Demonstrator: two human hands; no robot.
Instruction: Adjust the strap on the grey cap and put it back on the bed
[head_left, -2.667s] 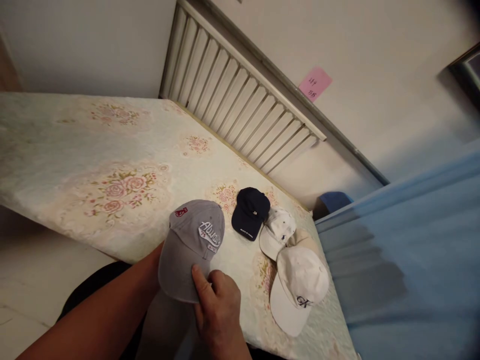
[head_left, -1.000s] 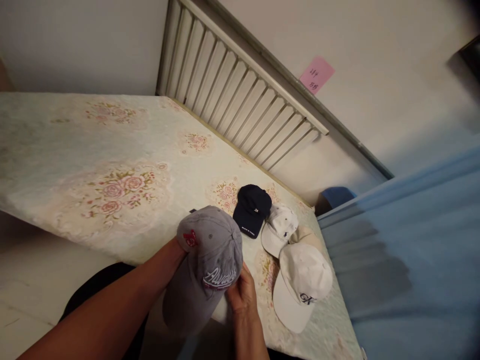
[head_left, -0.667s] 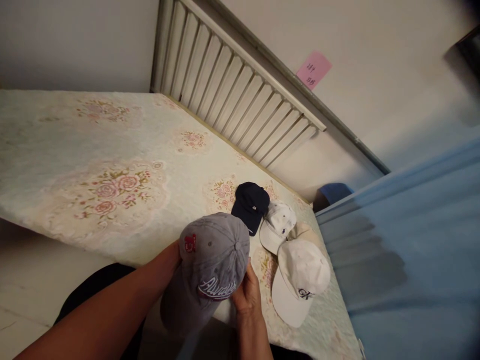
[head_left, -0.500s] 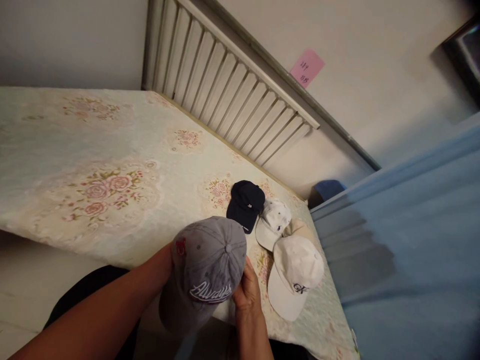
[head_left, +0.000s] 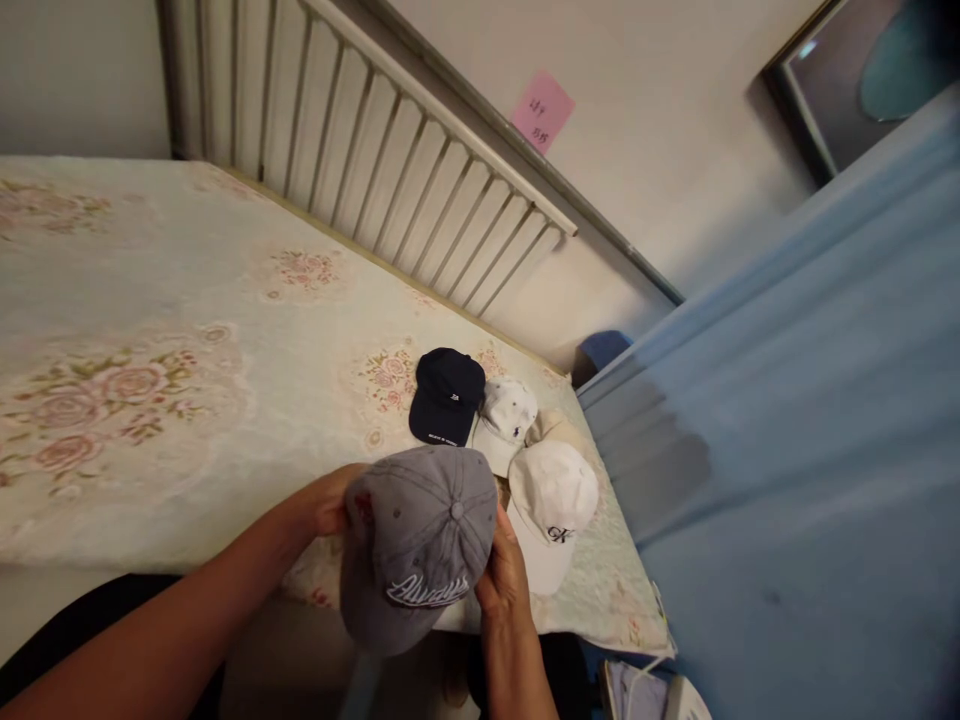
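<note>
Between my two hands I hold a grey baseball cap (head_left: 427, 530), crown up, its brim pointing toward me and white script lettering across its front. My left hand (head_left: 336, 500) grips the cap's left edge, its fingers partly hidden behind it. On the opposite edge my right hand (head_left: 504, 565) closes on the cap, fingertips tucked underneath. Just beyond lies a dark navy cap (head_left: 448, 392) on the floral bed cover. Beside it are a small white cap (head_left: 508, 418) and a larger white cap (head_left: 556, 495) with black letters. A beige cap (head_left: 559, 428) is partly covered behind them.
The floral cover (head_left: 285, 400) ends at a near edge above the floor. A white slatted rail (head_left: 390, 170) runs along the back. Blue curtain (head_left: 787, 430) hangs at the right. A pink note (head_left: 543, 110) and a framed mirror-like panel (head_left: 862, 90) are on the wall.
The view has shifted right, so the bed, rail and resting caps appear further left. Both hands keep hold of the grey cap, which has tilted slightly.
</note>
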